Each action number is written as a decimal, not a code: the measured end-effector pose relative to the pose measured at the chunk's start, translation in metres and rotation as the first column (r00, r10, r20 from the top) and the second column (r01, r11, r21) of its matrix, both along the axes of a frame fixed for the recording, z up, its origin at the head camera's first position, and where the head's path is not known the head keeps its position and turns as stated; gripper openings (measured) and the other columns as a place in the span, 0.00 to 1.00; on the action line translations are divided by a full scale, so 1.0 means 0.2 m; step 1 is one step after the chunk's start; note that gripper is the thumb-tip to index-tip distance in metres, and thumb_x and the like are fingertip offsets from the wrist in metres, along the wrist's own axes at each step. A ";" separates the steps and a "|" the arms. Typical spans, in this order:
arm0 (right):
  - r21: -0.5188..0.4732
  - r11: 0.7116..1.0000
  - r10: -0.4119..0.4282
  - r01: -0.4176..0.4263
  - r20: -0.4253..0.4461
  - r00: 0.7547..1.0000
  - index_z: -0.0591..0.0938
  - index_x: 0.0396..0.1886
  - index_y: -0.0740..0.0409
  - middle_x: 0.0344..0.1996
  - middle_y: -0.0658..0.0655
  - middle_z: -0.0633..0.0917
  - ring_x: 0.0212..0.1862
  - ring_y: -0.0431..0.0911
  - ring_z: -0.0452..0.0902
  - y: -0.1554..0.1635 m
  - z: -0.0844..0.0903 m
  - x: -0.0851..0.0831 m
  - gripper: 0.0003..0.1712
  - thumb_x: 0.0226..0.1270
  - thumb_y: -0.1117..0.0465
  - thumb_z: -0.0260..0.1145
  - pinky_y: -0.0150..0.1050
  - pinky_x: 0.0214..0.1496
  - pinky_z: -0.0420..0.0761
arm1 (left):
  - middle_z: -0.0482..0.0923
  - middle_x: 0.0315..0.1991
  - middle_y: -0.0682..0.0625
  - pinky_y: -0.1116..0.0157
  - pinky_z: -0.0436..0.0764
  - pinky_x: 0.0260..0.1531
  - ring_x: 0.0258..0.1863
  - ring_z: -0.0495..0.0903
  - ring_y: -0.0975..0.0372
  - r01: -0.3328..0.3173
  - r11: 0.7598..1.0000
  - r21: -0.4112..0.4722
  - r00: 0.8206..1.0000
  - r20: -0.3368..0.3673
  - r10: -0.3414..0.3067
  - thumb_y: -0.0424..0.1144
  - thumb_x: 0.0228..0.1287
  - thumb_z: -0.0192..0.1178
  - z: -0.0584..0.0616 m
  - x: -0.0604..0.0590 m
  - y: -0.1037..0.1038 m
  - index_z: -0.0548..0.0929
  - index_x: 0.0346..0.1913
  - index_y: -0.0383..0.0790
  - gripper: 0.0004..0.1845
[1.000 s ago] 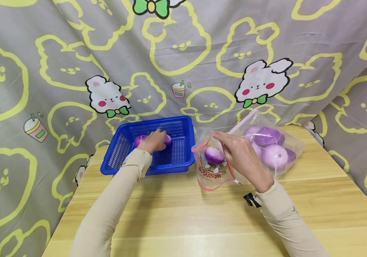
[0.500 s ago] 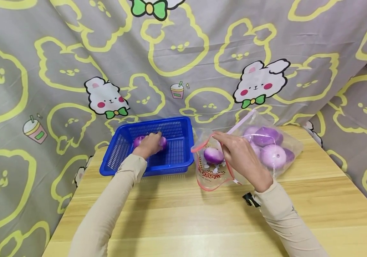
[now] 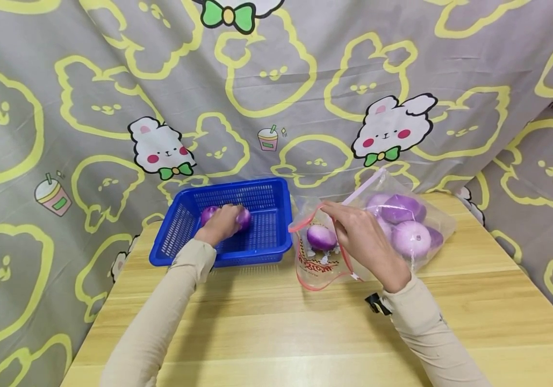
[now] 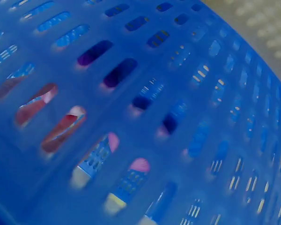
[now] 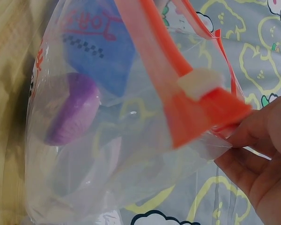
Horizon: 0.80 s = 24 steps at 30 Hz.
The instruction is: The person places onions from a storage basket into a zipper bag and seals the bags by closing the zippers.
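There, purple onions (image 3: 404,223) in zip bag (image 3: 431,236); two in blue basket (image 3: 276,244)

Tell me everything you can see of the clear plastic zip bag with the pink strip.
The clear plastic zip bag lies on the light wooden table, right of the blue plastic basket. It is thin, see-through film with a pink-orange zip strip and a white slider, plus red print near the mouth. Its mouth is open and held up by the right hand, which pinches the strip. Several purple-and-white onions sit inside, one close to the opening.
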State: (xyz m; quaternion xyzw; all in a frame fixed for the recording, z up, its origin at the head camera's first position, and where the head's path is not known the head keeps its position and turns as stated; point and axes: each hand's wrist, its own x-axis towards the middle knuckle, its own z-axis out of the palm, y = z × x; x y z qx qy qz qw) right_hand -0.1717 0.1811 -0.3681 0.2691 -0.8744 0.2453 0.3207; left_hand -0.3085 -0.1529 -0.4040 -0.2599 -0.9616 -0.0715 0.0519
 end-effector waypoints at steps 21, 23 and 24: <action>0.017 1.000 0.000 0.000 0.007 1.000 0.85 0.54 0.60 0.51 0.60 0.86 0.49 0.57 0.85 -0.02 -0.01 0.00 0.21 0.64 0.76 0.59 0.51 0.43 0.84 | 0.78 0.54 0.34 0.44 0.80 0.51 0.51 0.81 0.43 0.025 0.996 0.090 0.998 -0.064 -0.019 0.35 0.62 0.69 0.12 0.16 0.04 0.76 0.63 0.34 0.26; 0.022 1.000 -0.002 0.001 0.012 1.000 0.85 0.54 0.60 0.51 0.60 0.86 0.50 0.57 0.85 -0.02 -0.01 0.00 0.21 0.64 0.76 0.59 0.52 0.44 0.84 | 0.77 0.56 0.34 0.45 0.79 0.52 0.52 0.80 0.43 0.045 0.992 0.115 0.996 -0.078 -0.037 0.36 0.63 0.69 0.15 0.19 0.07 0.75 0.64 0.34 0.27; 0.025 1.000 -0.004 0.004 0.016 1.000 0.85 0.53 0.59 0.51 0.60 0.87 0.49 0.57 0.85 -0.02 -0.01 -0.01 0.21 0.64 0.76 0.59 0.52 0.44 0.84 | 0.77 0.56 0.35 0.46 0.79 0.53 0.52 0.80 0.44 0.060 0.991 0.120 0.994 -0.094 -0.049 0.36 0.62 0.69 0.16 0.21 0.08 0.75 0.64 0.34 0.28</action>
